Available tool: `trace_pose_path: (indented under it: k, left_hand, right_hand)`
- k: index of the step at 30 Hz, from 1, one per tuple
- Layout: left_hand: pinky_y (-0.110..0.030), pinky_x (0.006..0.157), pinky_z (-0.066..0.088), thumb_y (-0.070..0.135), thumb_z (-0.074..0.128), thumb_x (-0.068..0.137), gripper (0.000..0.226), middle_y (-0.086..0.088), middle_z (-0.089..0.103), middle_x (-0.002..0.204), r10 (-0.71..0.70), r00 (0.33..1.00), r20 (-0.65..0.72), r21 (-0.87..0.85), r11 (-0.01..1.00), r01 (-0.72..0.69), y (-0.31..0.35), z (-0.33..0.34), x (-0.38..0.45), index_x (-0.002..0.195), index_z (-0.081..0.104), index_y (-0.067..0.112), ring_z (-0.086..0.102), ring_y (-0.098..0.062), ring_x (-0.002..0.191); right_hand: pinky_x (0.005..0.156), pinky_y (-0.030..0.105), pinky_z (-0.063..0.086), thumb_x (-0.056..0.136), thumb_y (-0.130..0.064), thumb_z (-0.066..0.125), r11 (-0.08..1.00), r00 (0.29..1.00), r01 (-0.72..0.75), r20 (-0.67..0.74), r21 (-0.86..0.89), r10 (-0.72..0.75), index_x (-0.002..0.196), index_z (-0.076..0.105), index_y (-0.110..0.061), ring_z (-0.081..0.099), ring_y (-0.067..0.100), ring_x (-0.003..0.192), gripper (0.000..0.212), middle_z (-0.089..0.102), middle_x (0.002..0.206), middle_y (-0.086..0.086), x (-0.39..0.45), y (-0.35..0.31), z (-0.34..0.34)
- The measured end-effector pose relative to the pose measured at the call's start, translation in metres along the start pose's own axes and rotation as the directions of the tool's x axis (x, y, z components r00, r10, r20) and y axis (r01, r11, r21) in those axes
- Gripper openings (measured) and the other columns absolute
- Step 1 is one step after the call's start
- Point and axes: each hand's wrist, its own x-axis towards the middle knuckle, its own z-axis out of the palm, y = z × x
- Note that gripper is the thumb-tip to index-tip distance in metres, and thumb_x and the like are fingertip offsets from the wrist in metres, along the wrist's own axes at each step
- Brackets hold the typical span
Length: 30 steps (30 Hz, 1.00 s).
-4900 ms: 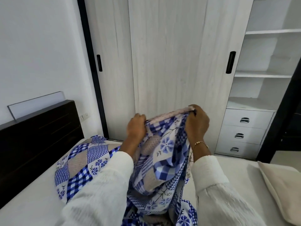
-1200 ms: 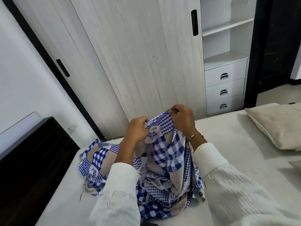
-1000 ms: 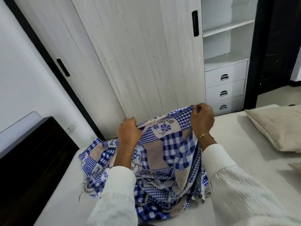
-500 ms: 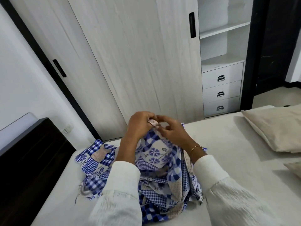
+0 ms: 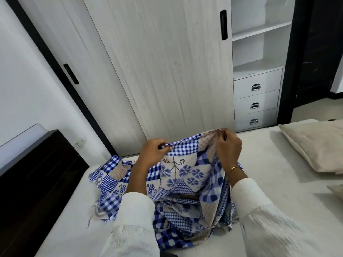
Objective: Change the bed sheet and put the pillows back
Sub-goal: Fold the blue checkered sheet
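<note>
A: Where is the blue-and-white checked patchwork bed sheet with flower prints [image 5: 178, 182] lying?

B: It is sitting bunched on the bare white mattress [image 5: 269, 160], near the edge that is facing the pale wood-grain wardrobe [image 5: 163, 71], close to the dark wooden headboard [image 5: 37, 182]. You are lifting one hem of it above the heap.

A: What are your hands doing?

B: Your left hand [image 5: 154, 154] is pinching the hem, its fingers [image 5: 163, 148] curling over the cloth. Your right hand [image 5: 229, 147] is gripping the same hem farther along, fingers closing round a gathered beige patch. The fabric between them is hanging taut.

A: And the pillows?

B: A beige fabric pillow [image 5: 315, 149] is resting at the mattress's right edge, well apart from the sheet. A corner of a second beige pillow [image 5: 336, 190] is showing just below it.
</note>
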Motion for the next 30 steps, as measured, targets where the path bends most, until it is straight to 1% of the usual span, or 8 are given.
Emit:
trace_pose_path:
  k: [9,13,15,17,22,24,27,30]
  left_hand:
    - [-0.025,0.052,0.030,0.025,0.051,0.096,0.030,-0.005,0.042,0.059,-0.104,0.983,-0.152,-0.363,0.931,0.042,0.015,0.022,0.004,0.072,0.054,0.006,0.039,-0.013,0.052]
    - [-0.027,0.056,0.030,0.023,0.050,0.095,0.027,0.001,0.044,0.063,-0.099,0.957,-0.274,-0.260,0.965,0.026,0.033,0.028,0.010,0.070,0.050,0.014,0.041,-0.017,0.060]
    - [-0.025,0.064,0.040,0.016,0.056,0.091,0.006,0.002,0.053,0.081,-0.043,0.990,-0.137,-0.256,0.967,0.007,0.045,0.032,0.007,0.097,0.058,0.015,0.050,-0.015,0.070]
    - [-0.026,0.069,0.045,0.008,0.059,0.087,0.028,0.001,0.054,0.088,0.056,0.994,0.096,-0.297,0.955,-0.025,0.053,0.038,0.002,0.111,0.057,0.020,0.053,-0.015,0.073]
    - [-0.026,0.092,0.046,0.005,0.065,0.083,0.047,0.001,0.062,0.114,0.129,0.938,0.323,-0.436,0.899,0.026,0.053,0.054,0.000,0.126,0.050,0.016,0.059,-0.010,0.101]
    - [-0.028,0.090,0.048,0.014,0.071,0.081,0.046,-0.001,0.066,0.105,0.095,0.933,0.348,-0.400,0.915,0.056,0.052,0.059,0.002,0.123,0.053,0.015,0.061,-0.013,0.099]
    - [-0.015,0.065,0.044,0.014,0.062,0.088,0.020,0.001,0.064,0.080,0.125,0.961,0.247,-0.277,0.959,-0.054,0.054,0.066,0.003,0.107,0.066,0.006,0.056,-0.002,0.066]
    - [-0.022,0.064,0.038,0.014,0.051,0.095,0.023,-0.013,0.069,0.089,0.182,0.979,0.088,-0.136,0.976,-0.170,0.051,0.072,0.006,0.107,0.068,0.003,0.056,-0.013,0.071]
  right_hand:
    - [0.070,0.024,0.040,0.088,-0.013,0.057,0.992,0.973,-0.090,0.206,-0.086,0.106,0.101,0.062,-0.007,0.057,0.027,0.089,0.015,0.061,0.101,0.013,0.003,0.007,0.000]
    - [0.057,0.021,0.041,0.085,-0.002,0.057,0.933,0.832,-0.322,0.518,0.160,0.198,0.102,0.046,-0.010,0.051,0.017,0.072,0.022,0.052,0.080,0.004,0.001,-0.009,-0.007]
    - [0.055,0.020,0.040,0.082,0.006,0.053,0.911,0.757,-0.364,0.632,0.194,0.167,0.099,0.047,-0.011,0.048,0.014,0.065,0.024,0.052,0.078,0.006,-0.001,-0.016,-0.010]
    - [0.055,0.019,0.042,0.082,0.008,0.050,0.899,0.709,-0.375,0.694,0.225,0.122,0.093,0.047,-0.014,0.049,0.014,0.065,0.025,0.053,0.078,0.007,-0.002,-0.020,-0.012]
    - [0.061,0.023,0.042,0.086,0.009,0.046,0.889,0.704,-0.358,0.708,0.286,0.056,0.091,0.043,-0.013,0.049,0.015,0.069,0.023,0.050,0.080,0.008,0.000,-0.019,-0.019]
    - [0.063,0.022,0.043,0.086,0.010,0.047,0.892,0.715,-0.331,0.699,0.308,0.024,0.090,0.044,-0.015,0.048,0.015,0.070,0.025,0.049,0.080,0.007,0.003,-0.015,-0.022]
    - [0.071,0.023,0.046,0.085,0.009,0.055,0.903,0.726,-0.284,0.687,0.322,-0.016,0.088,0.048,-0.018,0.052,0.015,0.076,0.028,0.052,0.081,0.006,0.007,-0.010,-0.026]
    - [0.075,0.026,0.048,0.085,0.000,0.062,0.923,0.780,-0.247,0.625,0.294,0.010,0.087,0.052,-0.020,0.056,0.017,0.080,0.023,0.056,0.082,0.003,0.010,-0.004,-0.028]
